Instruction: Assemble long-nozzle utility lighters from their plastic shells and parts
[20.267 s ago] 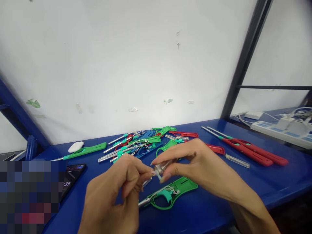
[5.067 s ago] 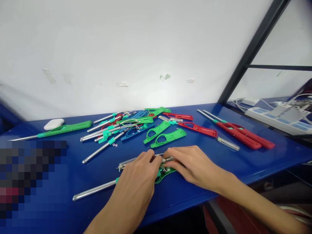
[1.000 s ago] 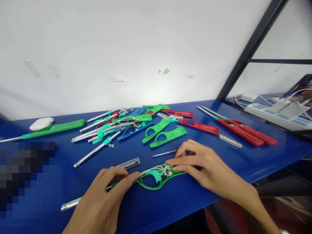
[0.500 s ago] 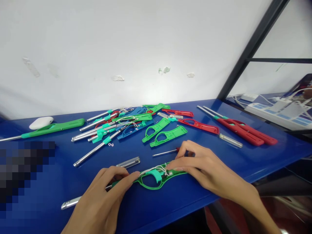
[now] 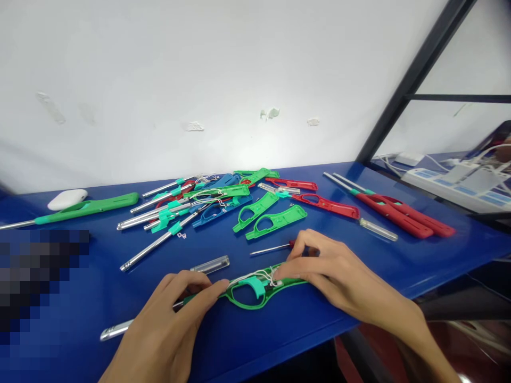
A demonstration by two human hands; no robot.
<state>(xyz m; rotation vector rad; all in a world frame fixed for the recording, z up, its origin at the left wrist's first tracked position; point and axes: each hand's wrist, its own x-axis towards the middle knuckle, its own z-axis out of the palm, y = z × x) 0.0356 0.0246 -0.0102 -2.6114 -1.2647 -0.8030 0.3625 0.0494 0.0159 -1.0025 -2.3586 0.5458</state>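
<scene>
A green lighter half-shell [image 5: 247, 306] lies open side up near the table's front, with white wires [image 5: 249, 276] and a teal trigger [image 5: 257, 285] inside it. My left hand [image 5: 171, 314] is closed around its neck, and the metal tube [image 5: 115, 331] sticks out to the left beneath that hand. My right hand [image 5: 323, 266] pinches at the handle end, with fingertips beside the wires. Just behind lies a screwdriver [image 5: 271, 249], its red handle partly hidden by my right hand. A clear fuel tube [image 5: 211, 265] rests behind my left hand.
Several lighter parts, including a green shell [image 5: 279, 219] and a red shell [image 5: 327, 206], lie along the back. Red lighters [image 5: 399, 215] lie at right, a green lighter [image 5: 91, 207] and a white case [image 5: 67, 199] at left. A power strip [image 5: 459, 186] sits beyond the black frame.
My right fingertips have shifted very slightly at the handle end. My left hand stays in place, and the other things have not moved.
</scene>
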